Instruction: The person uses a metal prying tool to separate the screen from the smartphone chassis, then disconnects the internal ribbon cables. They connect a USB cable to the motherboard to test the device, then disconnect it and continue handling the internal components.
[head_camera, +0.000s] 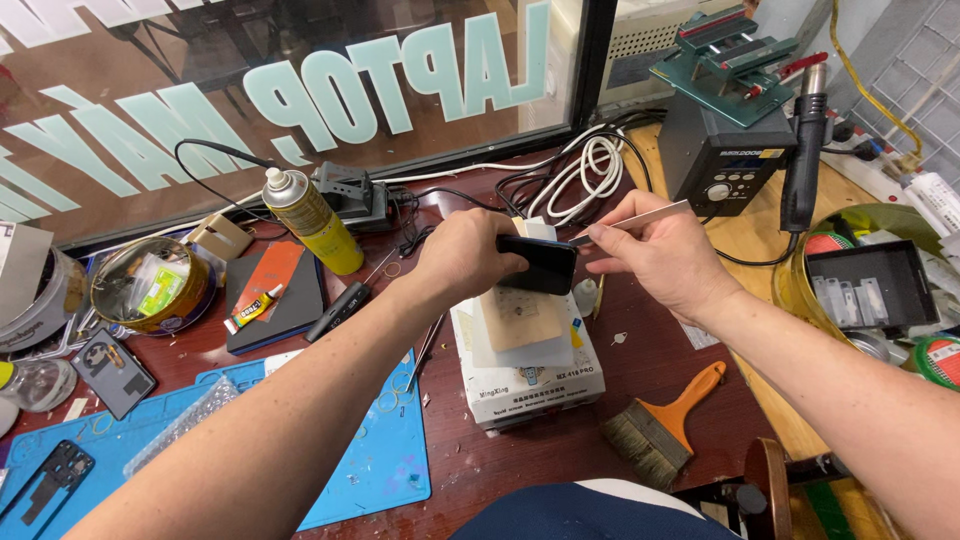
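Both hands grip phone over cluttered red-brown bench.

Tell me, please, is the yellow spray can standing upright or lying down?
Upright: the yellow spray can stands on its base on the desk, white nozzle on top.

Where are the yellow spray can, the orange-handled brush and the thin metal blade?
Yellow spray can (318, 222), head view, middle of its body.
Orange-handled brush (690, 395), head view, on its handle.
Thin metal blade (645, 217), head view, mid-strip, held by right hand (665, 255).
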